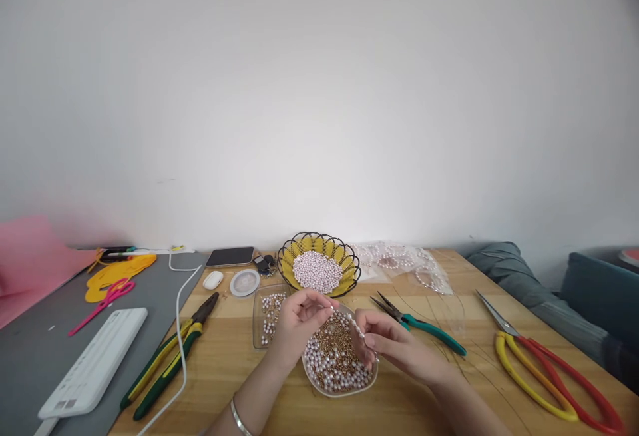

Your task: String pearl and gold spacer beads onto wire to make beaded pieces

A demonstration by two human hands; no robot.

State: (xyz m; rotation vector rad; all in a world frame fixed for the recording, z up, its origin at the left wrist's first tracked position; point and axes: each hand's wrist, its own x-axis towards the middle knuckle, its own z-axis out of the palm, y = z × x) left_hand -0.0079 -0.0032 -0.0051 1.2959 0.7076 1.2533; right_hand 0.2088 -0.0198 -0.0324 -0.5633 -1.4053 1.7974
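Note:
My left hand (298, 321) hovers over a clear dish (344, 391) of pearl and gold beads, its fingertips pinched on a small bead. My right hand (394, 346) is beside it on the right, fingers closed on a short strand of pearl beads (356, 327) that runs between the two hands. A silver bangle (238, 417) circles my left wrist. Behind the hands stands a black wire basket (319, 244) with a yellow lining, full of pale beads.
A small clear tray of beads (265, 319) lies left of the dish. Teal-handled pliers (419, 326), red-and-yellow scissors (544, 369), green-yellow pliers (164, 359), a white keyboard (94, 363), pink scissors (102, 303), a phone (230, 256), a thread spool (244, 282) and bagged bead strings (404, 259) lie about the wooden table.

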